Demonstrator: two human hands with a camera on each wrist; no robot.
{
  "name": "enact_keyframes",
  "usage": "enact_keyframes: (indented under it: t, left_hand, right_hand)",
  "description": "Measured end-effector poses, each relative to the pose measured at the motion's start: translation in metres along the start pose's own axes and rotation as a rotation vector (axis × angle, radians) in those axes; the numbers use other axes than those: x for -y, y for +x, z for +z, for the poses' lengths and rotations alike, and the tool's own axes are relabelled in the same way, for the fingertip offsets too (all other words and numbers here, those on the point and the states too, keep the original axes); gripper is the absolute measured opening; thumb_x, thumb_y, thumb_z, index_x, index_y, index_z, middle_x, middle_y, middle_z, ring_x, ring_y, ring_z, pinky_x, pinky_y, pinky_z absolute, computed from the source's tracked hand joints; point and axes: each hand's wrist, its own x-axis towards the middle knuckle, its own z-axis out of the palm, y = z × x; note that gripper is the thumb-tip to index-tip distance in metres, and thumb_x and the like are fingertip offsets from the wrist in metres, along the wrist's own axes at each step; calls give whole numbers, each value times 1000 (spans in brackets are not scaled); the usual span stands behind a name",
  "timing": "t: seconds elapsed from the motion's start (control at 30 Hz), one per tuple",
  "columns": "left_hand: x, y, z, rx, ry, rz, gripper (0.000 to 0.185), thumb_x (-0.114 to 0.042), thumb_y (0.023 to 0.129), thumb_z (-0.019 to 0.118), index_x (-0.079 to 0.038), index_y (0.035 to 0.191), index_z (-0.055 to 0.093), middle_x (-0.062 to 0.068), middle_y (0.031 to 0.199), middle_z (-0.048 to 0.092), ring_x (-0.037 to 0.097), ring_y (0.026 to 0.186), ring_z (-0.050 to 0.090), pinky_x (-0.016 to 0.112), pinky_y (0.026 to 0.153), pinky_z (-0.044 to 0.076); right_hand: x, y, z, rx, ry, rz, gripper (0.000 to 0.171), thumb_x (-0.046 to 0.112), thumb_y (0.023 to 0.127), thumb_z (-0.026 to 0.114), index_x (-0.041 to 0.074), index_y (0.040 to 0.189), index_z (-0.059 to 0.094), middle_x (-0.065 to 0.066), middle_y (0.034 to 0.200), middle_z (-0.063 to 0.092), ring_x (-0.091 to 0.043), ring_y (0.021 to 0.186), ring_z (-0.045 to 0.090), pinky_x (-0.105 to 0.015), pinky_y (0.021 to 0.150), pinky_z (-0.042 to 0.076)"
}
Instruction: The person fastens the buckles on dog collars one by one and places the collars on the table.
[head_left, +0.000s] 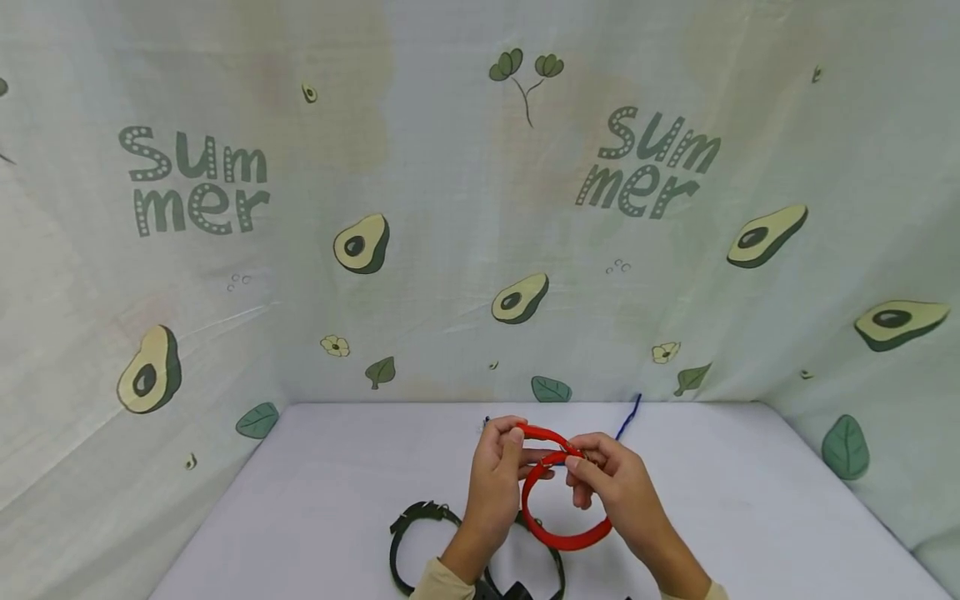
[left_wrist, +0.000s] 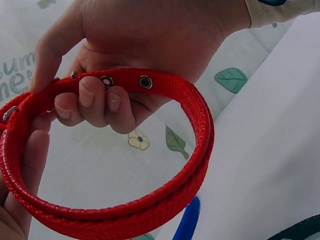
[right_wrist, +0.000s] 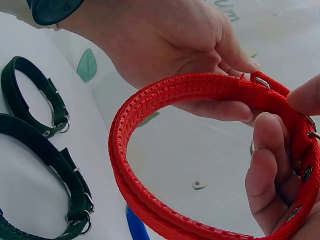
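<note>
A red collar with metal eyelets hangs as a loop above the white table, held between both hands. My left hand pinches the strap near its metal ring between thumb and fingers. My right hand has its fingers curled round the eyelet end. In the left wrist view the right hand grips the strap from above, and the left hand lies along the loop at lower left. In the right wrist view the left hand is above and the right hand is at the right.
Two dark green collars lie on the table under my wrists, seen also as green collars. A blue strap lies behind the hands. Avocado-print cloth walls the table on three sides.
</note>
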Motion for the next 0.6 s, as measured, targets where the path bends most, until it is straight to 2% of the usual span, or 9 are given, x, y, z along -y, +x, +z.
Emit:
enact_keyframes:
  t: [0.27, 0.5, 0.6]
  left_hand:
    - [1, -1, 4, -14, -17, -14, 35, -31, 106, 52, -6, 129, 47, 12, 119, 63, 28, 96, 72, 36, 78, 59]
    - [2, 0, 9, 6, -64, -22, 39, -25, 105, 55, -6, 136, 42, 14, 124, 61, 30, 102, 69, 36, 80, 59]
    - [4, -2, 13, 22, -66, -47, 38, -20, 102, 61, -2, 131, 45, 15, 123, 60, 30, 104, 67, 34, 81, 58]
  right_hand:
    - [-3, 2, -1, -74, -51, 26, 16, 12, 94, 68, 3, 107, 66, -20, 77, 62, -29, 64, 60, -37, 62, 57]
    - [0, 3, -1, -104, 16, 42, 17, 12, 94, 67, 1, 107, 65, -19, 79, 61, -29, 66, 60, -34, 62, 57]
    - [1, 2, -1, -104, 46, 50, 19, 11, 95, 65, -2, 109, 63, -17, 79, 61, -29, 67, 60, -33, 61, 56]
